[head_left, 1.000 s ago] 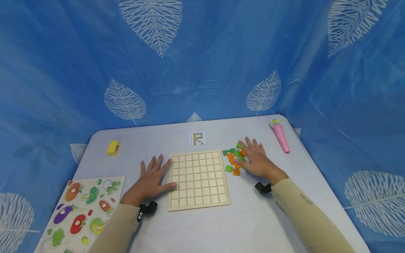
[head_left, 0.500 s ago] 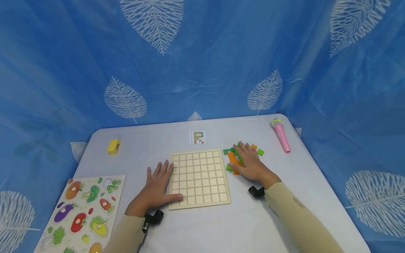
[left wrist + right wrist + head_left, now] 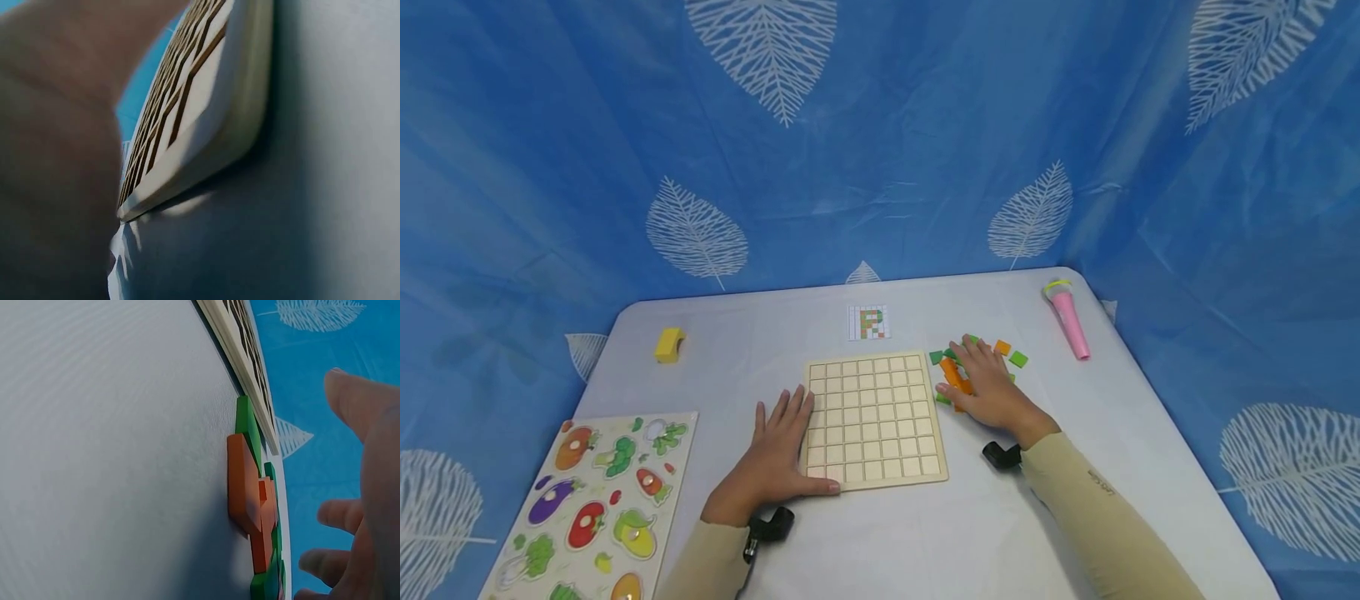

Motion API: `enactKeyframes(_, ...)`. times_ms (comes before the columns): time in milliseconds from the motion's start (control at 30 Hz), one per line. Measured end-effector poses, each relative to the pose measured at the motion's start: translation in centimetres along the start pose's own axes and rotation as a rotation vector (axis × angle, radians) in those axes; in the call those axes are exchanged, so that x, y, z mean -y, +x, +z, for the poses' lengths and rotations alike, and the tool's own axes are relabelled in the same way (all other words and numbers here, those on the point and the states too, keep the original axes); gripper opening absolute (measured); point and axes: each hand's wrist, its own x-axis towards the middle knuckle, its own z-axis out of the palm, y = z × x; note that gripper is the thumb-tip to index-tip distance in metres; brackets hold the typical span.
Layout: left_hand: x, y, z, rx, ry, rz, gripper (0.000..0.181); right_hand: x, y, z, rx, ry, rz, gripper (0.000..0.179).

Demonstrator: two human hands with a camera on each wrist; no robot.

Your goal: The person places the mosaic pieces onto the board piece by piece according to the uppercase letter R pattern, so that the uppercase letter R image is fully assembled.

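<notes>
I read the clock from the middle of the grid board [image 3: 877, 421], with 12 on the far side from the person. Its rows of square cells show bare pale wood. The left hand [image 3: 775, 462] rests at 8 o'clock, fingers straight and spread along the edge, thumb reaching the near corner. The tiles [image 3: 955, 377], green and orange, lie loosely on the table [image 3: 970, 533] around 2 o'clock, just beside the board. Over them I have the right hand [image 3: 991, 392], fingers spread; I can't tell from here whether they touch any.

At 8 o'clock, well apart, the puzzle board [image 3: 613, 427] carries vegetable shapes, among them an eggplant [image 3: 552, 502] and a tomato [image 3: 586, 526].

For lettering, the card [image 3: 869, 323] at 12 shows a coloured R on a grid. The right sleeve [image 3: 1112, 517] bears dark print too small for me to read.
</notes>
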Motion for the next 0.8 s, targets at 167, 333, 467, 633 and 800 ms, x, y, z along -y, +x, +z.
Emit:
enactKeyframes(167, -0.4, -0.3, 0.1, 0.002, 0.032, 0.009, 0.158, 0.4, 0.1, 0.2, -0.015, 0.034, 0.000, 0.090)
enactKeyframes(333, -0.7, -0.6, 0.0, 0.004, 0.055, 0.013, 0.159, 0.5, 0.2, 0.7, -0.038, 0.053, -0.005, 0.090)
enactKeyframes(467, -0.9, -0.8, -0.1, 0.006, 0.074, 0.030, 0.158, 0.5, 0.2, 1.1, -0.056, 0.076, 0.019, 0.090)
enactKeyframes(633, -1.0, -0.9, -0.2, -0.006, 0.066, 0.036, 0.157, 0.8, 0.1, 1.3, -0.101, 0.138, 0.064, 0.084)
enactKeyframes(800, -0.9, -0.9, -0.1, -0.006, 0.056, 0.038, 0.156, 0.9, 0.1, 1.5, -0.146, 0.161, 0.101, 0.075)
